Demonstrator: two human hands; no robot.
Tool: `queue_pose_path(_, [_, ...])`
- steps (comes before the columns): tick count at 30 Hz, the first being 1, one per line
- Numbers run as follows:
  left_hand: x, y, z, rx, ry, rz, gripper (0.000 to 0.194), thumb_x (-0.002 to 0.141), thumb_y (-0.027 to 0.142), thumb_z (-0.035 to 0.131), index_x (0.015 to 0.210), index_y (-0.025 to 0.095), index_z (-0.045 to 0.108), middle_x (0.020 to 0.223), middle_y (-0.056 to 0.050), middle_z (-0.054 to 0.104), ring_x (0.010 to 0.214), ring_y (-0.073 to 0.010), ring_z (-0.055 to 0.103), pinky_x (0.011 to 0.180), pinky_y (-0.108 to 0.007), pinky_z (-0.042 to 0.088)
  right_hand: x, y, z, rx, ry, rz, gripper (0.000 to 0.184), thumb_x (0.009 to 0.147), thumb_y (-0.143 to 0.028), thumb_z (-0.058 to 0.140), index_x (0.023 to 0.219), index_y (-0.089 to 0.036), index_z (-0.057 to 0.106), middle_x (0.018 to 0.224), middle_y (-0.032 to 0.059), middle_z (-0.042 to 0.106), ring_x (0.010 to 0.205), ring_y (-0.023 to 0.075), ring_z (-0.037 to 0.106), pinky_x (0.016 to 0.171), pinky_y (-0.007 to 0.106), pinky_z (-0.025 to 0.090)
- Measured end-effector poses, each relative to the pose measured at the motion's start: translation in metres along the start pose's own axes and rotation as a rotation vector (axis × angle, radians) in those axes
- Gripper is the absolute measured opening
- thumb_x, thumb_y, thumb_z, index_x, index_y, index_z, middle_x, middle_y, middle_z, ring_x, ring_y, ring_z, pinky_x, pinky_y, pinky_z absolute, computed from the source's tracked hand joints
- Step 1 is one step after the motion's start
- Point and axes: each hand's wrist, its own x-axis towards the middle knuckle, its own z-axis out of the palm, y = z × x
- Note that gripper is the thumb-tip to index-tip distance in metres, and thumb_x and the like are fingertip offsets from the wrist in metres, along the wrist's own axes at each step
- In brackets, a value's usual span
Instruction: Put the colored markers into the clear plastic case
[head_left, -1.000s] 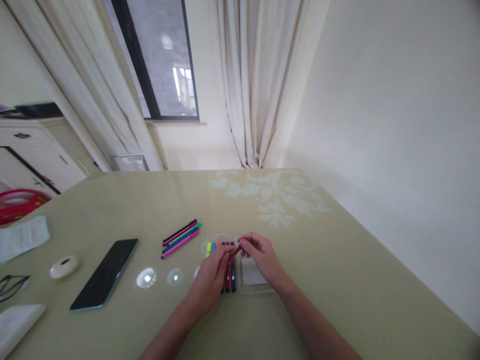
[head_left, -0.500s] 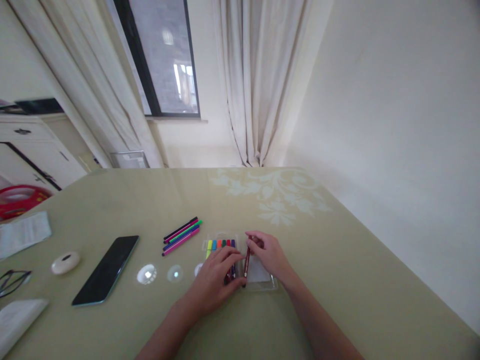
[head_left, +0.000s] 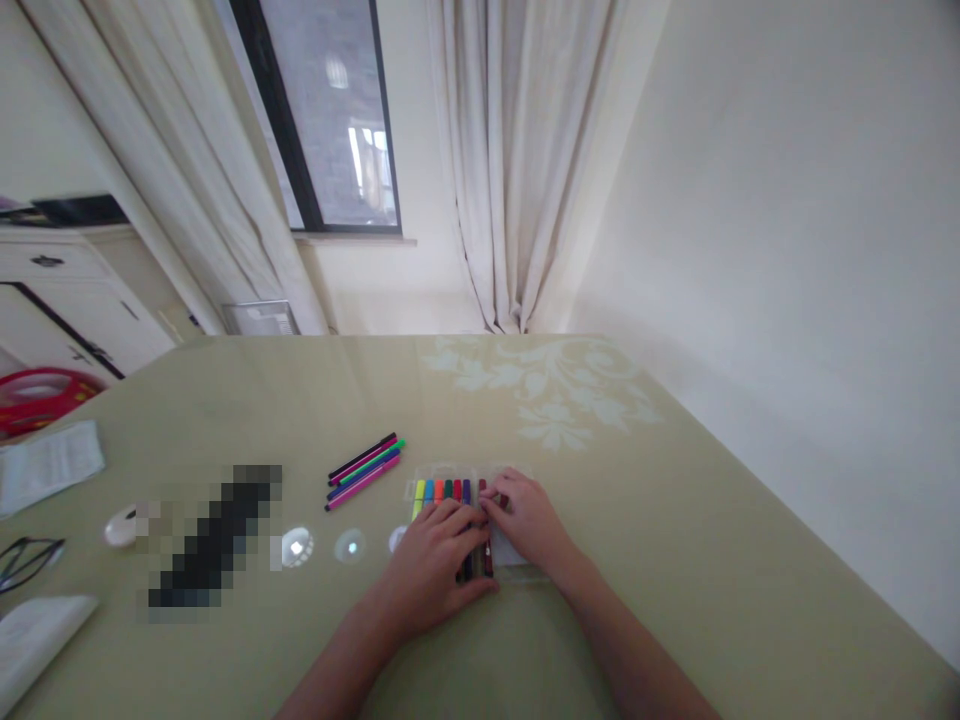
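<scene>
A clear plastic case lies on the table with a row of coloured markers in its left part. My left hand rests across these markers with its fingers stretched out, its thumb by their lower ends. A dark red marker lies lengthwise in the case at the right end of the row. The thumb and fingers of my right hand pinch it near its upper end. Both hands cover much of the row and the case. Beyond the case, to the left, several loose markers lie side by side.
To the left are a pixelated dark phone, a small white rounded object, glasses, a white block-like object and a sheet-like packet. A wall runs along the table's right edge.
My right hand has brought the dark red marker left, from a tilted position over the case to lying beside the row. My left thumb has shifted slightly down and right.
</scene>
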Motion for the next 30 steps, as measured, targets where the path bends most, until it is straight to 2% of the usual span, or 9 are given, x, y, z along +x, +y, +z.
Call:
queue_pose_path(4, [0.0, -0.002, 0.002, -0.033, 0.026, -0.002, 0.045, 0.082, 0.045, 0.083, 0.121, 0.026, 0.07, 0.126, -0.005, 0.07, 0.119, -0.0295, 0.059, 0.105, -0.049, 0.047, 0.001, -0.001, -0.003, 0.053, 0.005, 0.001, 0.013, 0.089, -0.012, 0.071, 0.079, -0.018, 0.076, 0.085, 0.004, 0.071, 0.081, 0.0173, 0.065, 0.076, 0.027, 0.046])
queue_pose_path(8, [-0.001, -0.022, -0.002, -0.024, 0.114, -0.007, 0.026, 0.099, 0.04, 0.064, 0.12, 0.027, 0.07, 0.124, -0.005, 0.071, 0.115, -0.0243, 0.063, 0.103, -0.041, 0.049, 0.002, -0.001, -0.007, 0.106, 0.024, -0.003, 0.013, 0.091, -0.016, 0.07, 0.081, -0.018, 0.076, 0.083, 0.003, 0.072, 0.078, 0.0167, 0.064, 0.074, 0.027, 0.045])
queue_pose_path(10, [-0.004, -0.039, -0.009, 0.062, 0.23, -0.132, 0.023, 0.104, 0.036, 0.054, 0.114, 0.025, 0.071, 0.117, -0.006, 0.072, 0.111, -0.0244, 0.064, 0.101, -0.041, 0.05, 0.003, 0.0, -0.007, 0.132, 0.049, 0.018, 0.013, 0.092, -0.019, 0.069, 0.081, -0.019, 0.076, 0.08, 0.002, 0.072, 0.075, 0.0162, 0.063, 0.072, 0.026, 0.044])
queue_pose_path(13, [-0.013, -0.066, -0.021, 0.302, 0.401, -0.47, 0.027, 0.103, 0.028, 0.046, 0.114, 0.021, 0.069, 0.116, -0.01, 0.07, 0.11, -0.0292, 0.063, 0.098, -0.045, 0.05, 0.002, 0.003, -0.007, 0.161, 0.076, 0.04, 0.014, 0.093, -0.022, 0.068, 0.081, -0.019, 0.076, 0.077, 0.0011, 0.071, 0.07, 0.0152, 0.06, 0.068, 0.026, 0.043])
queue_pose_path(16, [-0.023, -0.082, -0.028, 0.473, 0.34, -0.71, 0.026, 0.099, 0.025, 0.049, 0.115, 0.017, 0.067, 0.111, -0.013, 0.069, 0.103, -0.0322, 0.063, 0.091, -0.046, 0.051, 0.002, 0.003, -0.006, 0.165, 0.073, 0.036, 0.016, 0.093, -0.023, 0.066, 0.081, -0.019, 0.076, 0.075, 0.0013, 0.071, 0.069, 0.0152, 0.06, 0.068, 0.026, 0.043])
queue_pose_path(18, [-0.026, -0.085, -0.028, 0.486, 0.279, -0.76, 0.023, 0.099, 0.028, 0.049, 0.109, 0.017, 0.066, 0.107, -0.013, 0.068, 0.098, -0.0314, 0.063, 0.087, -0.043, 0.052, 0.001, 0.002, -0.006, 0.161, 0.067, 0.031, 0.016, 0.093, -0.023, 0.066, 0.081, -0.019, 0.076, 0.078, 0.0021, 0.072, 0.07, 0.0156, 0.061, 0.069, 0.026, 0.044])
queue_pose_path(21, [-0.024, -0.086, -0.024, 0.471, 0.253, -0.716, 0.025, 0.103, 0.032, 0.045, 0.099, 0.018, 0.065, 0.105, -0.013, 0.069, 0.099, -0.031, 0.063, 0.086, -0.043, 0.051, 0.001, 0.0, -0.006, 0.152, 0.063, 0.017, 0.015, 0.093, -0.023, 0.065, 0.082, -0.019, 0.075, 0.082, 0.0031, 0.073, 0.072, 0.0163, 0.061, 0.071, 0.027, 0.045])
queue_pose_path(25, [-0.015, -0.077, -0.02, 0.405, 0.346, -0.628, 0.023, 0.105, 0.032, 0.044, 0.1, 0.019, 0.063, 0.102, -0.012, 0.071, 0.1, -0.0323, 0.062, 0.088, -0.047, 0.049, 0.001, -0.002, -0.006, 0.125, 0.068, 0.002, 0.017, 0.094, -0.022, 0.065, 0.081, -0.019, 0.074, 0.081, 0.0035, 0.072, 0.073, 0.0169, 0.062, 0.072, 0.029, 0.046])
queue_pose_path(30, [-0.002, -0.04, -0.008, -0.036, 0.47, -0.32, 0.019, 0.105, 0.038, 0.051, 0.103, 0.023, 0.062, 0.098, -0.006, 0.07, 0.093, -0.0241, 0.065, 0.084, -0.038, 0.053, 0.0, -0.006, -0.005, 0.23, 0.077, -0.046, 0.016, 0.093, -0.034, 0.07, 0.095, -0.02, 0.078, 0.088, 0.0045, 0.073, 0.078, 0.0177, 0.064, 0.073, 0.029, 0.047])
